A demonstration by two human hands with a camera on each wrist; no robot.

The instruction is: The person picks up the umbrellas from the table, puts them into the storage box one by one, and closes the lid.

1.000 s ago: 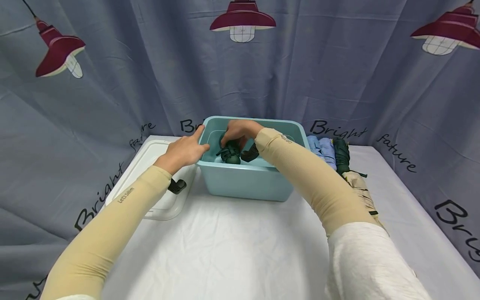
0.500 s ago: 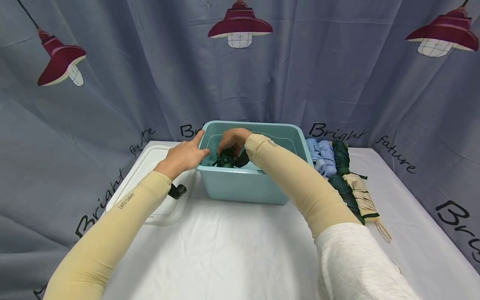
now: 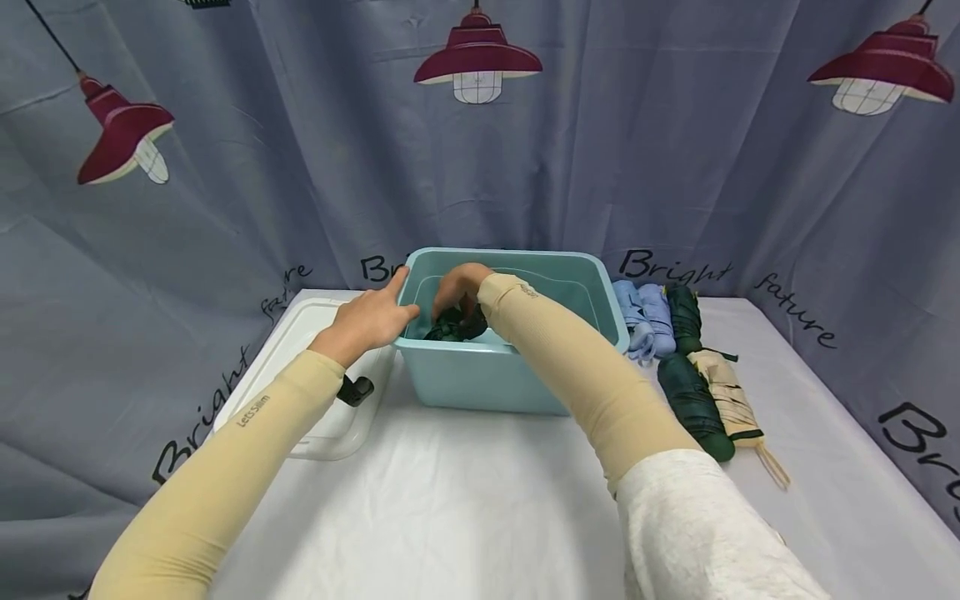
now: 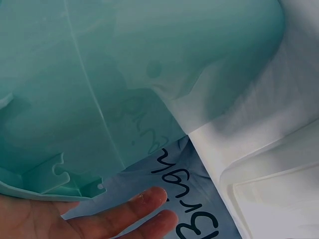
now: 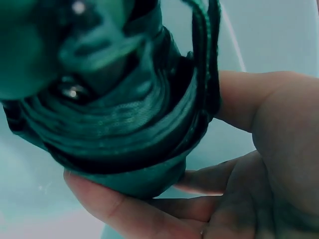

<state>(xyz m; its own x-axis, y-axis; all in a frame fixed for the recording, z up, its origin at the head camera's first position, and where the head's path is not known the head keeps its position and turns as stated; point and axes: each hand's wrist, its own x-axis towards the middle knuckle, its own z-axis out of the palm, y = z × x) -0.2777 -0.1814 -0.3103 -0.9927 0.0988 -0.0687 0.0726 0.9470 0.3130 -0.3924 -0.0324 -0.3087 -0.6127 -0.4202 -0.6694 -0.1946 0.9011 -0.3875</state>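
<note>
A light teal plastic bin (image 3: 487,379) stands on the white table. Inside its left part, my right hand (image 3: 459,290) grips a folded dark green umbrella (image 3: 446,326). Close up in the right wrist view, fingers and thumb curve around the umbrella's bundled fabric (image 5: 124,129), and a cord loop hangs beside it. My left hand (image 3: 366,322) rests at the bin's left rim with its fingers stretched out. In the left wrist view the fingers (image 4: 144,199) extend past the rim, outside the bin's wall (image 4: 124,40). The umbrella's lower part is hidden by the bin's front wall.
Right of the bin lie several folded umbrellas: light blue ones (image 3: 656,321), a dark green one (image 3: 683,317), a beige one (image 3: 726,392) and another dark green one (image 3: 697,408). A white lid (image 3: 307,319) lies left of the bin, partly under my left forearm. Grey curtains (image 3: 480,183) hang behind.
My right hand has moved left and lower inside the bin with the green umbrella. My left hand stays at the rim. The view has tilted slightly upward.
</note>
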